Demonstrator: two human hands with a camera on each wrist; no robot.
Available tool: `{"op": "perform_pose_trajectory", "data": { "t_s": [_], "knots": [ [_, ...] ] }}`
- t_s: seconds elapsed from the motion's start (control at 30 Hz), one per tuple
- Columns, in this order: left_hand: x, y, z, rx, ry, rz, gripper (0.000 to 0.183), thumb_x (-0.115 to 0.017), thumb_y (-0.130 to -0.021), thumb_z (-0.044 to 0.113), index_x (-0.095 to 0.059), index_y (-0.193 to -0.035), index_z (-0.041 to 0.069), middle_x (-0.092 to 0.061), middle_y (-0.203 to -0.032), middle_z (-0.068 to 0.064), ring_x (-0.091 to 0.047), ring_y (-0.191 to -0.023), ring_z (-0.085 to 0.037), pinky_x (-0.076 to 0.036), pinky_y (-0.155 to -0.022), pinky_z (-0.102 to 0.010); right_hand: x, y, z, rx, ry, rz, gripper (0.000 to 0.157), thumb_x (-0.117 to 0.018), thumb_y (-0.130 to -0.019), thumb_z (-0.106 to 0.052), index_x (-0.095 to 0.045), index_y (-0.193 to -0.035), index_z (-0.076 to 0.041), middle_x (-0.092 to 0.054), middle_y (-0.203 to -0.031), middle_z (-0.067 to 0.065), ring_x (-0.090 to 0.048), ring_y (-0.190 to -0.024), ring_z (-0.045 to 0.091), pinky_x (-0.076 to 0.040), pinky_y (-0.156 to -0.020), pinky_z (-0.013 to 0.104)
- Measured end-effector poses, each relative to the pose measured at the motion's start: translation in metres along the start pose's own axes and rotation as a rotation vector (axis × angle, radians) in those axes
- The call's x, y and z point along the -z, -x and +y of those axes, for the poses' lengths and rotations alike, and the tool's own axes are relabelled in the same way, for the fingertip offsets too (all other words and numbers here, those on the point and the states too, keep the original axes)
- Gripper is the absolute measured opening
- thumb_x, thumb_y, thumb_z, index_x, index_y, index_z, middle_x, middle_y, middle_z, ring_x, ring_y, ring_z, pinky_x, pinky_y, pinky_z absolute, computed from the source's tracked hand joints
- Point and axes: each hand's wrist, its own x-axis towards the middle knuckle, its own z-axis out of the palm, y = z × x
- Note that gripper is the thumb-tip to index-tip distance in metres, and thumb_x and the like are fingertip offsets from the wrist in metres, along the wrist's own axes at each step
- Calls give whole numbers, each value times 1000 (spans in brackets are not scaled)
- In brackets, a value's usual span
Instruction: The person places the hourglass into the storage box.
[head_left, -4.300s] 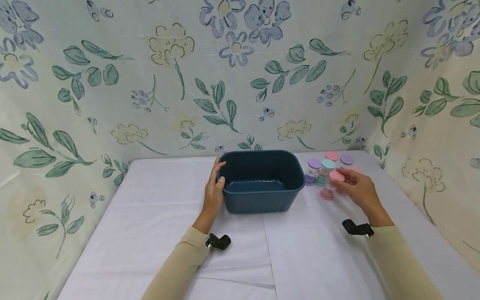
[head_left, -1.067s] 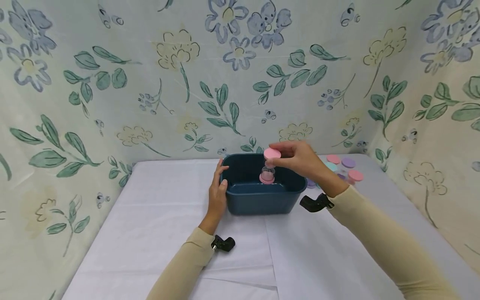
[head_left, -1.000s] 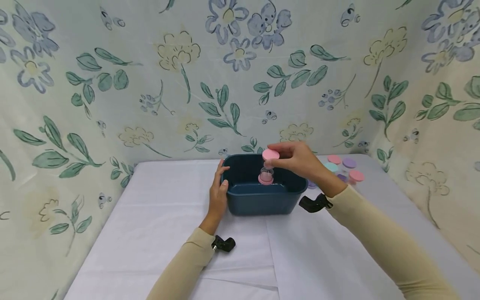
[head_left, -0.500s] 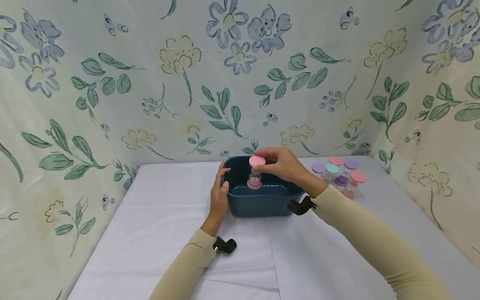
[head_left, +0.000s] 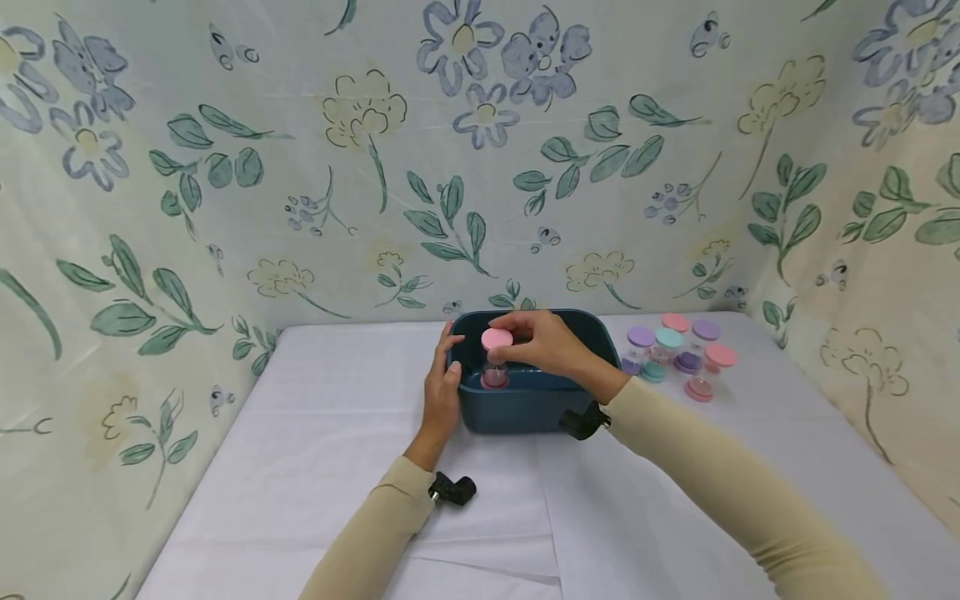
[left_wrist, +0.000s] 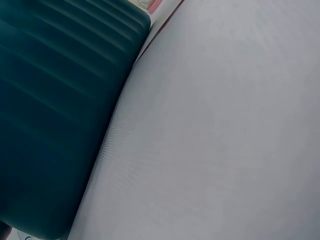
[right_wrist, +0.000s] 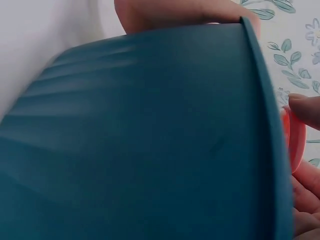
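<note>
A dark blue plastic bin (head_left: 517,412) stands on the white-covered table. My left hand (head_left: 441,392) grips its left end, fingers over the rim and thumb at the near corner. Between thumb and fingers, my right hand (head_left: 543,343) pinches the pink cap of a sand timer (head_left: 496,340). That timer is upright inside the bin at its left side; its lower end is partly behind the near wall. In the right wrist view the bin's wall (right_wrist: 150,125) fills most of the picture, with the pink cap (right_wrist: 296,137) and fingertips showing past the rim.
To the bin's right stand several sand timers: a purple one (head_left: 640,337), a teal one (head_left: 669,338), a pink one (head_left: 699,390) and others behind. A floral cloth (head_left: 360,208) hangs behind the table. White cloth (head_left: 337,400) covers the tabletop.
My right hand has picked a pink sand timer from the group at right, carried it left over the bin and lowered it inside. The left hand stays on the bin.
</note>
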Motion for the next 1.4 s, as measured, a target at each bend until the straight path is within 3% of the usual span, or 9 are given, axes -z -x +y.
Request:
{"op": "perform_pose_trajectory", "data": {
  "t_s": [0.13,0.3,0.5,0.73,0.9,1.4],
  "knots": [
    [4,-2,23,10,14,-4,44,-32,-94,9,-43,-133,-5,-26,-156,-18,-22,-144,-33,-18,-115,-52,-7,-4,3,12,-24,-4,51,-79,-79,-23,-64,-123,-4,-68,-114,9,-66,-96,20,-56,-82,34],
    [5,-5,23,10,10,-10,44,-32,-95,10,-43,-135,-5,-26,-156,-19,-23,-144,-32,-18,-115,-53,-14,-8,9,18,-51,-16,49,-78,-80,-20,-63,-123,-2,-66,-117,14,-65,-101,26,-54,-86,41],
    [4,-5,7,8,7,-25,43,-33,-96,11,-42,-136,-3,-23,-157,-17,-20,-145,-31,-17,-115,-55,-19,-9,15,-3,-28,-36,48,-78,-80,-22,-65,-123,-5,-67,-116,10,-66,-101,22,-54,-87,36],
    [-2,-4,-20,-1,-20,6,45,-31,-97,22,-43,-139,9,-24,-159,-6,-20,-146,-23,-19,-114,-54,-22,-9,19,14,0,-44,49,-79,-79,-24,-65,-121,-6,-68,-115,8,-67,-100,20,-55,-86,35],
    [-3,-2,-22,-12,-24,14,46,-31,-97,29,-43,-139,16,-25,-158,0,-22,-145,-19,-21,-114,-53,-24,-9,20,12,28,-61,46,-79,-78,-24,-66,-119,-7,-68,-113,7,-67,-99,18,-54,-87,35],
    [-7,6,-21,-26,-43,39,46,-30,-96,33,-44,-138,18,-25,-158,3,-23,-145,-19,-21,-114,-52,-27,-6,28,33,101,-188,43,-78,-80,-25,-66,-118,-8,-68,-113,4,-65,-104,20,-52,-92,36]
  ]
}}
